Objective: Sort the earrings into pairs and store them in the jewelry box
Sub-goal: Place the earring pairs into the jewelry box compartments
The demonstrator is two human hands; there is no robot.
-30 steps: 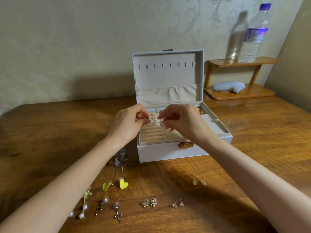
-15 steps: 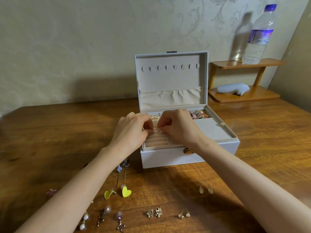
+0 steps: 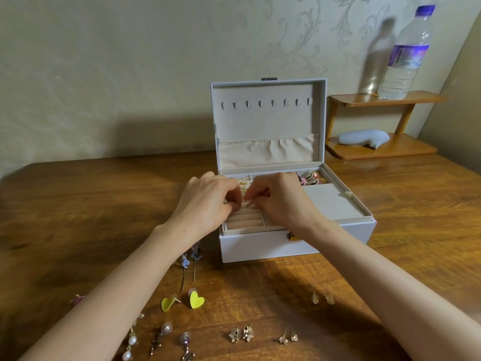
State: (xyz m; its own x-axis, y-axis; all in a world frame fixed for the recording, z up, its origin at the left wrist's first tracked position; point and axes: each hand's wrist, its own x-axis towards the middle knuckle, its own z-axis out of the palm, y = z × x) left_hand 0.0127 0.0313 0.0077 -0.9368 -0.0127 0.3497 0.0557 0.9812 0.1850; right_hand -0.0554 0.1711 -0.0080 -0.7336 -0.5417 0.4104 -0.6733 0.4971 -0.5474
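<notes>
Bare forearms [image 3: 117, 290] run up to the left hand [image 3: 205, 204] and right hand [image 3: 282, 201].

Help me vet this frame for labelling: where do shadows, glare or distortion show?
Head view: the water bottle casts a dark shadow on the wall to its left; the jewelry box shadows the wall left of it; the table shows sheen in front of the box; wide-angle bending curves the table's far edge.

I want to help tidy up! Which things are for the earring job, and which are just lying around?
For the job: jewelry box, yellow heart earrings, pearl earrings, small gold studs, blue flower earrings.
Just lying about: water bottle, wooden shelf, grey object on it.
</notes>
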